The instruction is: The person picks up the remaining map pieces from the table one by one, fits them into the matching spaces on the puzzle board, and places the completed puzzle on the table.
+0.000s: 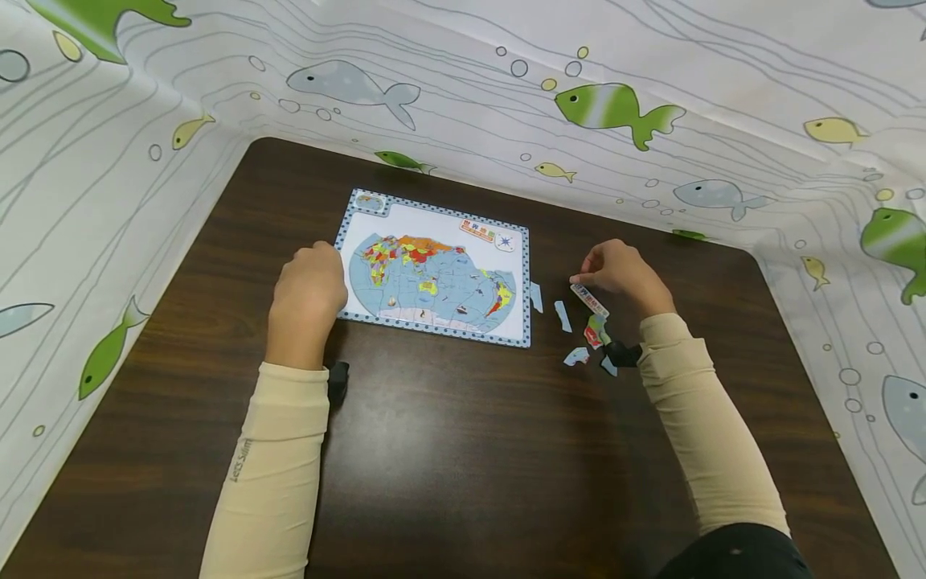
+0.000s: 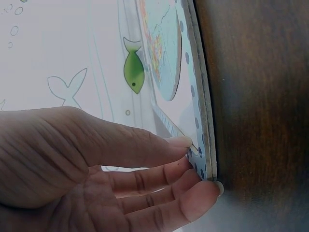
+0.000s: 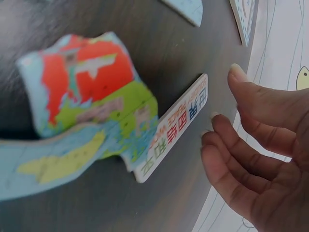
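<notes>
A world map jigsaw board (image 1: 434,211) with a blue dotted border lies on the dark table, much of its map filled in. My left hand (image 1: 309,281) pinches the board's near left corner; in the left wrist view the thumb (image 2: 145,147) lies on the border and the fingers are at the edge. To the right of the board, my right hand (image 1: 622,272) is just beyond a white strip piece (image 3: 186,116) printed with coloured characters. Its thumb and fingers stand apart, with nothing between them. A red and green map piece (image 3: 91,82) overlaps the strip's near end in the right wrist view.
Several loose pale blue pieces lie between board and right arm, among them a narrow one (image 1: 563,316) and one lower down (image 1: 576,356). A fish-patterned cloth (image 1: 477,104) rises behind the table (image 1: 448,450) and along both sides.
</notes>
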`<control>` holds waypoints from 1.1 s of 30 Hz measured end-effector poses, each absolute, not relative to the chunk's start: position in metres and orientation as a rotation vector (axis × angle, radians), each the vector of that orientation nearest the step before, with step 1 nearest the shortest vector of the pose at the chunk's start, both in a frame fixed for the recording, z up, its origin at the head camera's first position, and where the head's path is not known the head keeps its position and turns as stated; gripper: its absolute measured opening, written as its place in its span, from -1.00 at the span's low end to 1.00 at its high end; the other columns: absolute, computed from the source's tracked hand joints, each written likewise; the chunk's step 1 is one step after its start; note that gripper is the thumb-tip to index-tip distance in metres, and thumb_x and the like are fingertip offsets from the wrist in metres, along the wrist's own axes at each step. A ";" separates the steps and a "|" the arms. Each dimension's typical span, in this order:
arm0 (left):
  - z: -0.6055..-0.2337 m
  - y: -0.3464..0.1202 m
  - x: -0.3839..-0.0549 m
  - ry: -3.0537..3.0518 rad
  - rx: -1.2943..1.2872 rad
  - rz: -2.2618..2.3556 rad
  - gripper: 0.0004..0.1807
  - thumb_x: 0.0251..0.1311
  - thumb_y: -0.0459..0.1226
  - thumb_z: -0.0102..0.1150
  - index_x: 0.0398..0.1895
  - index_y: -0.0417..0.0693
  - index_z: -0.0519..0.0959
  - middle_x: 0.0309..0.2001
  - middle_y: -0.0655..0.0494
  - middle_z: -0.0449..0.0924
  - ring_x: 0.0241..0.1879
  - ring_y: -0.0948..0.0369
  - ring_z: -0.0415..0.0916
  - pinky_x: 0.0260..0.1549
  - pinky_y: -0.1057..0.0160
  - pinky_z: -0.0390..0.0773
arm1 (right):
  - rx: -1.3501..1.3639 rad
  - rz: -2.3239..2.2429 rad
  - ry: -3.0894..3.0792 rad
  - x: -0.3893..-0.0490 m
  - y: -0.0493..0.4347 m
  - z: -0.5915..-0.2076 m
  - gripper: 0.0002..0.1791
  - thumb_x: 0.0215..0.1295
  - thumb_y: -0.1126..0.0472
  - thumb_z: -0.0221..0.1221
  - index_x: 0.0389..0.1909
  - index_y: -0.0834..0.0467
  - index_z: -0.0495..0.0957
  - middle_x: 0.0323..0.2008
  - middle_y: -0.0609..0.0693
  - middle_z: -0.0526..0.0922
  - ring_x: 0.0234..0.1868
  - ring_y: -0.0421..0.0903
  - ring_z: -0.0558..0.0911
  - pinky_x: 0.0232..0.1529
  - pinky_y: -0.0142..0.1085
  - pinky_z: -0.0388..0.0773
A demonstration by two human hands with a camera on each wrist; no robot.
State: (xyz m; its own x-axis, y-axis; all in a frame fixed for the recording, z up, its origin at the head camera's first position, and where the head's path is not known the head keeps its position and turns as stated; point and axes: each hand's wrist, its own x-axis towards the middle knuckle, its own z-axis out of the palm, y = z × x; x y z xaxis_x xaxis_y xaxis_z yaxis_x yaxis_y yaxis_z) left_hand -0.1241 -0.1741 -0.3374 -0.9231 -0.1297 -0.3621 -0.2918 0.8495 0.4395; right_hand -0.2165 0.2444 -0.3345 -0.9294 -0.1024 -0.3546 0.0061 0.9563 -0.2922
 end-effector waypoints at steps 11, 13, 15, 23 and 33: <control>-0.337 -0.173 -0.124 2.706 -0.306 0.702 -0.46 0.36 -0.48 0.14 0.31 -0.69 0.29 0.02 -0.57 0.51 -0.13 -0.27 0.52 -0.12 -0.19 0.70 | -0.076 -0.365 2.700 -0.211 0.258 -0.334 -0.63 0.39 -0.01 0.44 -0.22 0.24 0.64 -0.33 0.05 0.61 -0.23 0.05 0.53 -0.24 -0.12 0.50; -0.337 -0.173 -0.124 2.710 -0.307 0.707 -0.46 0.35 -0.49 0.13 0.31 -0.69 0.29 0.03 -0.59 0.50 -0.14 -0.28 0.52 -0.12 -0.20 0.70 | -0.078 -0.362 2.697 -0.211 0.259 -0.333 -0.63 0.39 0.00 0.44 -0.21 0.25 0.64 -0.34 0.06 0.61 -0.24 0.05 0.53 -0.26 -0.13 0.49; -0.337 -0.173 -0.124 2.714 -0.305 0.709 -0.47 0.36 -0.49 0.11 0.30 -0.70 0.30 0.05 -0.60 0.50 -0.14 -0.28 0.53 -0.12 -0.21 0.70 | -0.080 -0.362 2.696 -0.210 0.261 -0.334 -0.64 0.38 0.01 0.45 -0.21 0.25 0.65 -0.33 0.06 0.62 -0.24 0.04 0.53 -0.27 -0.15 0.50; -0.337 -0.173 -0.125 2.710 -0.293 0.690 -0.44 0.35 -0.49 0.12 0.33 -0.70 0.29 0.07 -0.61 0.51 -0.10 -0.30 0.54 -0.08 -0.24 0.70 | -0.075 -0.328 2.680 -0.207 0.271 -0.336 -0.66 0.39 0.03 0.44 -0.20 0.27 0.66 -0.32 0.09 0.68 -0.27 0.03 0.59 -0.29 -0.17 0.54; -0.337 -0.174 -0.125 2.716 -0.284 0.690 -0.45 0.35 -0.49 0.10 0.31 -0.73 0.28 0.08 -0.65 0.48 -0.08 -0.34 0.55 -0.04 -0.30 0.70 | -0.082 -0.348 2.655 -0.202 0.277 -0.341 -0.60 0.34 0.03 0.48 -0.13 0.31 0.69 -0.26 0.13 0.77 -0.26 0.04 0.67 -0.22 -0.10 0.61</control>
State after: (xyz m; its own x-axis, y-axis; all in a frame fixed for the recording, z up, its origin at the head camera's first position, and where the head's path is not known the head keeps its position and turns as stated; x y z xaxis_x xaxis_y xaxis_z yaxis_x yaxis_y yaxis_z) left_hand -0.1246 -0.1742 -0.3366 -0.9279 -0.1110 -0.3559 -0.2673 0.8635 0.4276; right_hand -0.2023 0.2770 -0.3409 -0.8933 -0.1156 -0.4343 0.0002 0.9663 -0.2576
